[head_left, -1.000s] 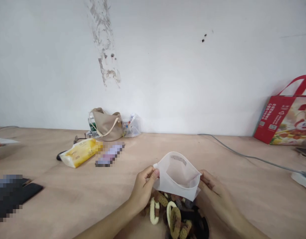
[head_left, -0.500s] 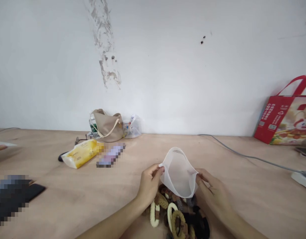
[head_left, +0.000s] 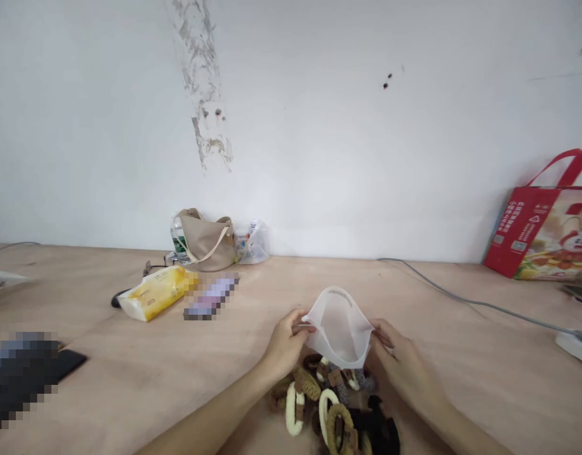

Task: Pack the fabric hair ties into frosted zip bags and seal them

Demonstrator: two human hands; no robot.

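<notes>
A frosted white plastic bag is spread wide at its mouth between my two hands, and its inside looks bare. My left hand pinches the left corner of the mouth, while my right hand grips the opposite corner. Just below the bag lies a pile of fuzzy hair ties in cream, tan, brown, grey and black, several of them with small brown tags. Part of the pile is hidden by the bag and cut off by the lower picture edge.
A yellow tissue pack and a blurred-out flat phone-like item lie left of centre. A beige handbag rests against the wall. To the right are a red shopping bag, a grey cable and a white power strip.
The bag's mouth has dipped slightly and tilts a little differently, showing more hair ties under it. Both hands keep hold of its corners. At far left, another person's hand has mostly left view.
</notes>
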